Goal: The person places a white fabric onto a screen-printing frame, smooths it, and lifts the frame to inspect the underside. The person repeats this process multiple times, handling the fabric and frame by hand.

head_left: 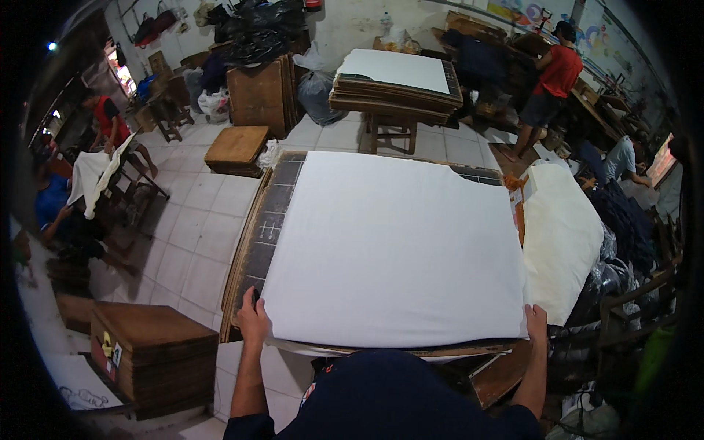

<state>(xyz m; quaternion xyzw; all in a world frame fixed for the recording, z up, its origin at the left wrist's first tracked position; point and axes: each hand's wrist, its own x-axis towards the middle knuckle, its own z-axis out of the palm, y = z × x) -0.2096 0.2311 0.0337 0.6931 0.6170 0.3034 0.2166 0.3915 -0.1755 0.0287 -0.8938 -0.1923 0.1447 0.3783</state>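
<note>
A white fabric piece (392,242) lies smooth over a dark, grid-marked board (268,235) atop a stack of thin boards directly in front of me. One upper corner of the fabric has a curved cut-out. My left hand (253,315) grips the board at its near left corner, beside the fabric's edge. My right hand (535,319) holds the near right corner, fingers at the fabric and board edge. Cream fabric (557,235) is draped just beyond the right side of the stack.
Behind are another board stack (396,103) on a stool, brown boards (235,147) and bags (319,99). Co-workers stand or sit at left (55,205) and back right (557,73). More boards (150,326) stand near left; dark piles and bags (616,271) crowd the right.
</note>
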